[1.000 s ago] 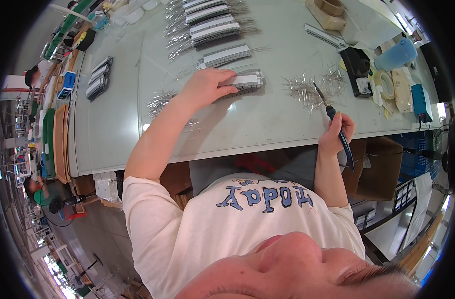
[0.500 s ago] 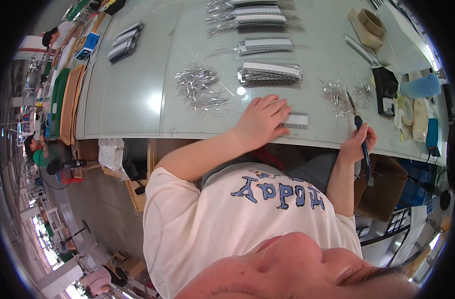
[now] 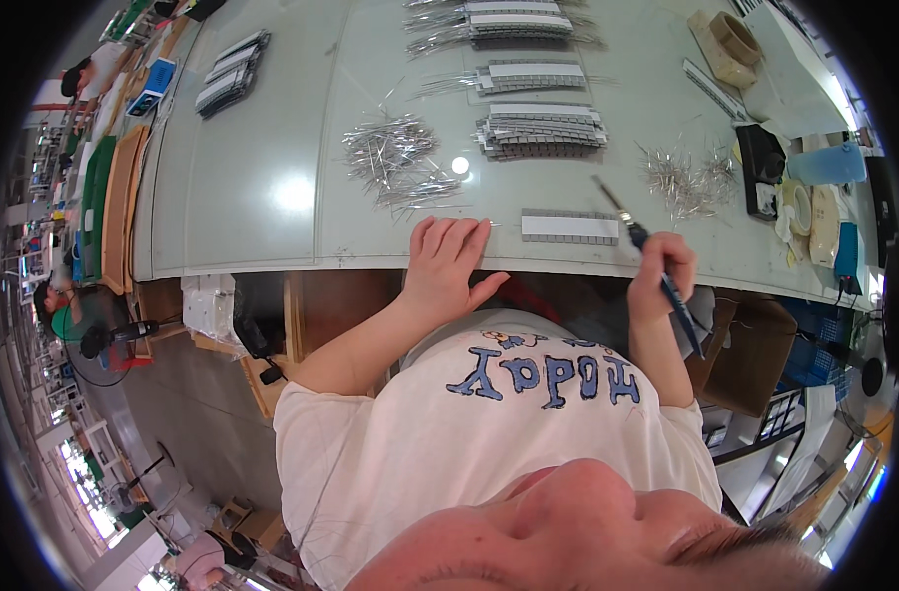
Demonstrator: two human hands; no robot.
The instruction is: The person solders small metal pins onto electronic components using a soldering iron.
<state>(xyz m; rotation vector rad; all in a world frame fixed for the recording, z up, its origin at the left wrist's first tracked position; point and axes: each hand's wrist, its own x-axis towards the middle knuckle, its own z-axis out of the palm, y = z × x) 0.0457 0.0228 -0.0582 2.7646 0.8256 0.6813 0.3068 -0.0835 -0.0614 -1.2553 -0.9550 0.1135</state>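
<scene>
My right hand [image 3: 660, 274] is closed round the dark blue handle of a soldering iron [image 3: 638, 233]. Its thin metal tip points up and left, just past the right end of a white-and-grey segmented strip [image 3: 570, 227]. That strip lies flat near the table's front edge, with neither hand visibly on it. To its left, my left hand [image 3: 444, 264] reaches over the table edge with fingers stretched and thumb apart. Beyond those fingertips lies a loose pile of thin metal wires [image 3: 395, 158]. A smaller wire heap [image 3: 688, 179] lies on the right, beyond the iron.
Stacked strips [image 3: 540, 131] stand beyond the single one, and farther bundles [image 3: 513, 28] have wires sticking out. Another strip stack [image 3: 233, 74] sits at the far left. Tape rolls [image 3: 733, 37], a black holder [image 3: 761, 172] and a blue container [image 3: 826, 164] line the table's right side.
My left hand has come off the strip and moved left, leaving the whole strip visible. My right hand has carried the soldering iron left, from the right wire heap to the strip's end.
</scene>
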